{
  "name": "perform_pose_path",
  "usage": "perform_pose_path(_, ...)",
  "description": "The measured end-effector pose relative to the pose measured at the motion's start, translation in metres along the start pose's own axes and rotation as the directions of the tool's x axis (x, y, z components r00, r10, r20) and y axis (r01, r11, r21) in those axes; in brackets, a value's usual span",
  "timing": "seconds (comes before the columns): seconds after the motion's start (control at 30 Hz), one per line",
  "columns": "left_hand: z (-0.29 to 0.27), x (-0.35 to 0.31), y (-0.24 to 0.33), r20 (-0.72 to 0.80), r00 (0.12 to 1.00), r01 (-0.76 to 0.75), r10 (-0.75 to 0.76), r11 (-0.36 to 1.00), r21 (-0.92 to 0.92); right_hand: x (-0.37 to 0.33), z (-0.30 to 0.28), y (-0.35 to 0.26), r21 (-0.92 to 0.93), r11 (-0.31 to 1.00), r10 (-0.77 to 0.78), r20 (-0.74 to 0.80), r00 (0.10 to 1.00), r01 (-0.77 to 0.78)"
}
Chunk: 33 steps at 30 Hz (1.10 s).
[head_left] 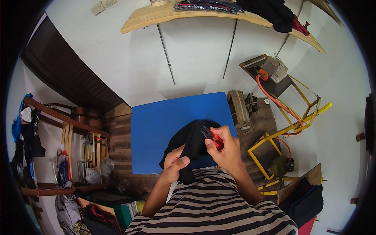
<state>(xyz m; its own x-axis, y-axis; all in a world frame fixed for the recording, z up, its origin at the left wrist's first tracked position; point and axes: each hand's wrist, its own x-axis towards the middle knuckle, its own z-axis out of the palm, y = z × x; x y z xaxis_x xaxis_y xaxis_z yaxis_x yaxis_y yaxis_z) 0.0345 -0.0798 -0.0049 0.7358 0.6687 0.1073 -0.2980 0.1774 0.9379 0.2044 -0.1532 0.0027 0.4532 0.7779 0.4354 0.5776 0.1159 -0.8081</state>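
Black cloth (194, 143): I'm pinching it taut in my left hand (175, 166) while my right hand (226, 150) is gripping red snips (213, 138), blades touching it.

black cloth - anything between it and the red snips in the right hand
Nothing visible does. The right hand holds the red snips with their tips right at the black cloth, which the left hand grips from below.

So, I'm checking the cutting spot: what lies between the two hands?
In the head view, only the black garment spans between the left hand and the right hand, which holds red snips.
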Motion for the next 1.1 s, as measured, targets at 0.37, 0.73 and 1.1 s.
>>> perform_pose_path(0.37,0.002,0.005,-0.007,-0.055,0.995,0.072,-0.077,0.993,-0.095,0.005,0.002,0.004,0.008,0.998,-0.068,0.019,0.997,0.068)
perform_pose_path(0.73,0.001,0.006,0.000,0.054,0.991,0.133,-0.123,0.955,-0.266,0.001,0.010,0.000,0.051,0.998,-0.037,-0.024,0.999,0.038)
perform_pose_path(1.1,0.006,0.002,-0.009,-0.018,0.993,0.105,-0.118,0.937,-0.334,0.000,0.013,-0.002,0.012,0.993,-0.117,0.027,0.993,0.116)
